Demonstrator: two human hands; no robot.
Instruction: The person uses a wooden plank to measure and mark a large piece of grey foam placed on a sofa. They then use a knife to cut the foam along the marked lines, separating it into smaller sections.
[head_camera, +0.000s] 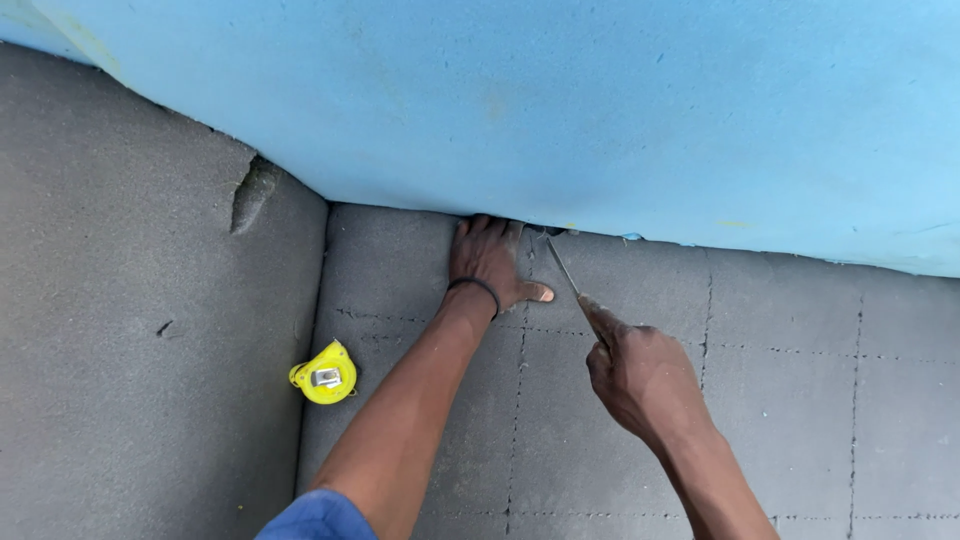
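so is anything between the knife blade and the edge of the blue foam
Nothing visible. The knife in the right hand points straight at the lower edge of the blue foam sheet. The left hand lies flat on the grey foam beside the blade, not across it.

head view: worn on the person's head, looking steeply down and forward | close, within arm's reach of the grey foam (150, 400) and the blue foam sheet (600, 110) edge | both forearms enter from the bottom edge (only one view, nothing shared)
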